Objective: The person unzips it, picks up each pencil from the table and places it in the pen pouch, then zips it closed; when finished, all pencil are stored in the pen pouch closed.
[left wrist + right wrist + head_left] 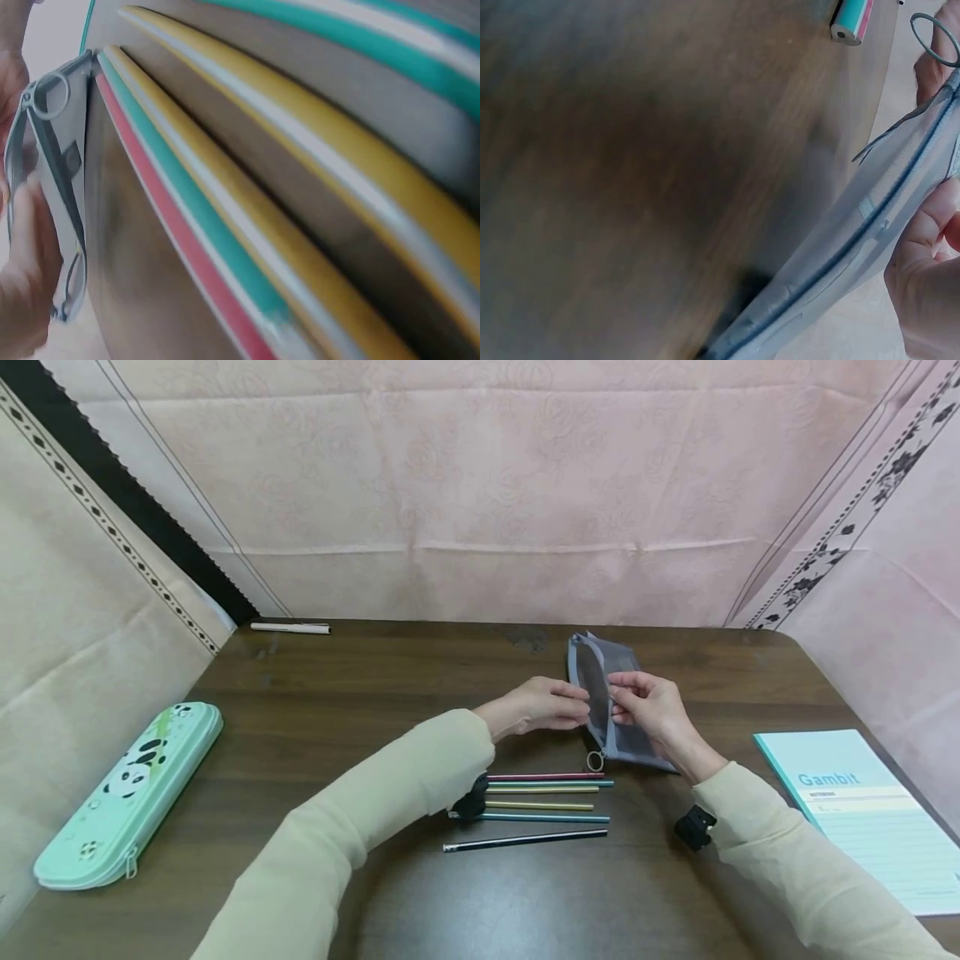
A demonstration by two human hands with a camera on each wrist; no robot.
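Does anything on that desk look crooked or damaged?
Slightly. The black pencil lies at a slant, while the other pencils run nearly parallel. A patch near the back edge of the tabletop looks discoloured, perhaps worn. Nothing looks spilled.

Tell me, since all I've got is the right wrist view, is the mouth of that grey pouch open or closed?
Observer: Open; the head view shows the mouth of the grey pouch gaping toward the person's left hand.
Operator: I can barely see the pencils. Which one lies nearest the person?
Observer: The black pencil, set slightly apart from the coloured ones.
Operator: Is anything over on the left side of the table?
Observer: Yes, a mint green case with a panda on its top.
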